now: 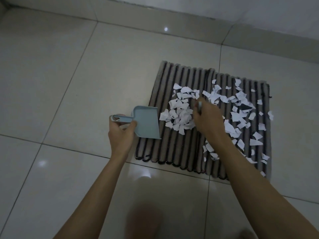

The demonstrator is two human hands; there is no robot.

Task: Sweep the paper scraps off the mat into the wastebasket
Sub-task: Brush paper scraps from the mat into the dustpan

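A striped mat [172, 149] lies on the tiled floor, strewn with several white paper scraps [179, 116]. My left hand [120, 133] grips the handle of a light blue dustpan [146, 123], whose open edge rests on the mat's left side, facing a pile of scraps. My right hand [205, 118] is over the middle of the mat, curled round a small brush handle [199, 106]; the bristles are hidden under the hand. More scraps [241, 107] are scattered across the mat's right half. No wastebasket is in view.
Pale glossy floor tiles [69, 83] surround the mat. A wall with its skirting [189, 12] runs along the far side. My knee or foot [145, 219] shows blurred at the bottom edge.
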